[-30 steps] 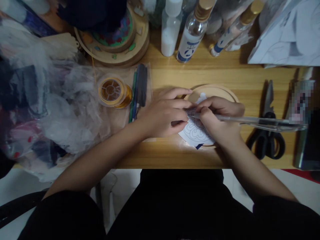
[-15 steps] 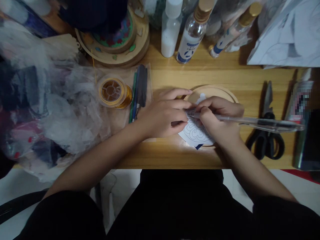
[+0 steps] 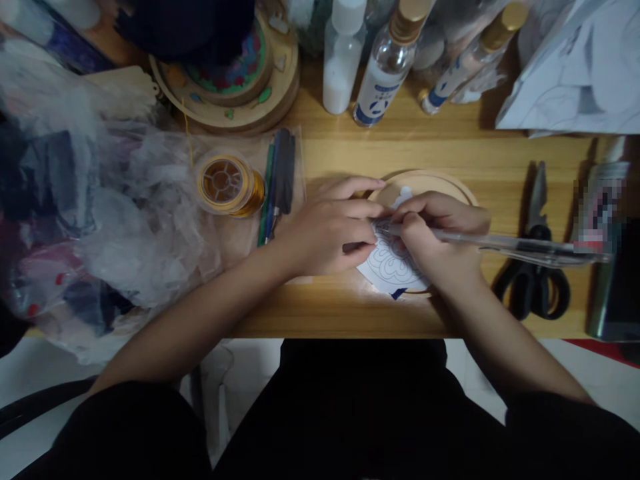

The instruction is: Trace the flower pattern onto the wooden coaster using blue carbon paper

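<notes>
Black clothing (image 3: 330,407) fills the bottom of the frame, below the edge of the wooden table (image 3: 325,310). Right of centre, white paper (image 3: 393,267) printed with a looping flower outline lies over a round wooden board (image 3: 425,181), a dark blue scrap (image 3: 399,293) showing under its lower edge. The left hand (image 3: 333,230) is spread, fingertips resting on the paper's left side. The right hand (image 3: 445,230) pinches a clear pen (image 3: 515,244), whose long axis runs almost level across the frame; its tip points left to the paper, just beside the left fingertips. The pattern lies mostly below the tip, between both hands; their fingers hide part of it. Hands and paper match the earlier frames; only the pen's rear end sits slightly lower than in the first. Black-handled scissors (image 3: 539,233) lie at right, blades upward; a golden spool (image 3: 230,185) stands left; a labelled bottle (image 3: 383,83) is at top.
</notes>
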Available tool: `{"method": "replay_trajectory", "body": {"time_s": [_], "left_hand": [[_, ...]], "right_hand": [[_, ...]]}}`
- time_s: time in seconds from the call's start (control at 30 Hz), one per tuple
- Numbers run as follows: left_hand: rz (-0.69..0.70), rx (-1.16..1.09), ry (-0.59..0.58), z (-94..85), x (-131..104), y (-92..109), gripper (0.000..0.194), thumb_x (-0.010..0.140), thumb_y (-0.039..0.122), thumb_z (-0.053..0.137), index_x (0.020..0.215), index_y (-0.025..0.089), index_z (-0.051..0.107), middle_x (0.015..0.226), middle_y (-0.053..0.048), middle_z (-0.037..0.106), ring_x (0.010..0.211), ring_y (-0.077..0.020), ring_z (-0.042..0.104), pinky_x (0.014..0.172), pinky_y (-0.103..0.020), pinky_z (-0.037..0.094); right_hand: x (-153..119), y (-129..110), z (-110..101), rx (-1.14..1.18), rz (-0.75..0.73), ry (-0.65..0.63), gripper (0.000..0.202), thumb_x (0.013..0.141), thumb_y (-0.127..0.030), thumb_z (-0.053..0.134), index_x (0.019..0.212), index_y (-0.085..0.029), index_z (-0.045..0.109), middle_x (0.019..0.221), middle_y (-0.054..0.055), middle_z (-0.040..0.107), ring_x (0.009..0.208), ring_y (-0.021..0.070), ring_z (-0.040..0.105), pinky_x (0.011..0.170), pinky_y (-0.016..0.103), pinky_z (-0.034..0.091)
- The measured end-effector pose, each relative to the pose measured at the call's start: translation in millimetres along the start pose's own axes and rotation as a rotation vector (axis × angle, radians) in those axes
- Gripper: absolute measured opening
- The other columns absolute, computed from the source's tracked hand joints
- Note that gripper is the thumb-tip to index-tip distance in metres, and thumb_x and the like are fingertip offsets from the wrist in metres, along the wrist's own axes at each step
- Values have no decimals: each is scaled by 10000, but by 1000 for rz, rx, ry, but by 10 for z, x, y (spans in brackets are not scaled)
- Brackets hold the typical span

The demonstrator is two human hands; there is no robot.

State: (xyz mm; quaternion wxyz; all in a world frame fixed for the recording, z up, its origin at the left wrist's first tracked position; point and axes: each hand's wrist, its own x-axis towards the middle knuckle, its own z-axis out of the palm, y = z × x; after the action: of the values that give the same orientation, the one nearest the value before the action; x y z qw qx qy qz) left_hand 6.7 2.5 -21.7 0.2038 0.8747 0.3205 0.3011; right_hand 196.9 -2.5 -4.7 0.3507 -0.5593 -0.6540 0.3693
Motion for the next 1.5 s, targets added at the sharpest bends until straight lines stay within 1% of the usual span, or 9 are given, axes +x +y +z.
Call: {"method": "replay_trajectory", "body": {"time_s": [0.1,0.23,0.4,0.57,0.9,1.13,1.27,1.5], "left_hand": [[19,17,19,1,3,-4,146,843,220,633,713,230,697,1033,11,732,1239,-284,578,1012,-441,532],[-4,15,-4,-4,3,-4,166,854,227,617,706,244,689,1033,24,728,1253,-271,570,1009,-436,533],[-2,-20,10,-2,-3,-6,153,854,218,628,712,239,682,1040,8,731,1261,-260,560,1028,-444,514],[-22,-26,-12,-2,-2,-1,164,868,237,616,720,239,688,1051,19,725,1275,-252,548,1038,-437,506],[-5,-18,-4,-3,-8,1,152,863,224,637,721,223,692,1037,1,722,1269,-276,546,1029,-449,507],[-3,-17,-3,-8,-7,8,160,860,220,645,708,219,694,1045,3,723,1269,-291,550,1025,-451,512],[-27,-18,-19,-12,-8,16,173,865,224,643,697,223,685,1051,6,720,1280,-281,541,1030,-451,511],[-3,-7,2,-12,-3,12,185,863,220,640,683,215,683,1036,15,729,1261,-291,557,1025,-446,519]], "right_hand": [[2,-6,4,2,8,14,120,737,-155,566,649,-208,629,517,-44,561,461,93,485,448,230,373],[4,-2,6,16,13,14,112,737,-165,579,645,-208,627,518,-42,563,465,95,485,452,234,370],[-3,10,-3,2,23,15,122,751,-180,575,639,-202,619,510,-40,546,467,94,478,453,235,358],[-12,23,0,-15,16,31,124,767,-175,573,664,-205,633,525,-40,556,467,98,490,461,241,372],[-10,12,7,-28,25,55,135,757,-180,557,653,-203,640,512,-40,549,457,99,483,450,238,378],[-14,1,8,-48,43,68,138,759,-188,560,658,-194,654,511,-34,551,458,101,490,446,234,383],[-14,-2,12,-40,45,77,140,762,-178,554,667,-200,654,512,-36,556,451,96,483,446,233,378],[1,1,18,-43,45,93,146,757,-176,551,657,-197,656,510,-34,565,457,98,484,447,232,368]]}}
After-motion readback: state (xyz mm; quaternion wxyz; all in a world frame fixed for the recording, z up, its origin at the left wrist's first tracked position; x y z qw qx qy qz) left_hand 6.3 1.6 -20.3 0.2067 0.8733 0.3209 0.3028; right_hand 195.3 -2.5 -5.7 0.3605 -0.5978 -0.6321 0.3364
